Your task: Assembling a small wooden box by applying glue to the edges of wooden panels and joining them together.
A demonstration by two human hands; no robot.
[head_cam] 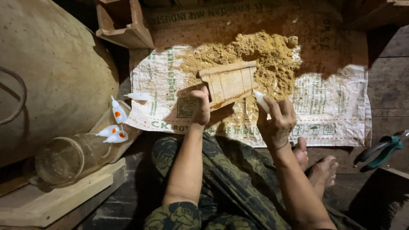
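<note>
A hard, narrow light falls from the head onto the sack (324, 106) and sawdust (255, 55), leaving the corners dark. Hands cast sharp shadows onto the sack. The centre is crisp; edges bend slightly and fade into gloom

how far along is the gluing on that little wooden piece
Already done: a heap of yellowish sawdust lies on the printed woven sack, and the small ribbed wooden piece looks assembled. In hand: the left hand steadies that piece over the sawdust while the right hand holds a small white glue tube at its edge. Left: cannot tell; four more small white tubes lie unused nearby.
</note>
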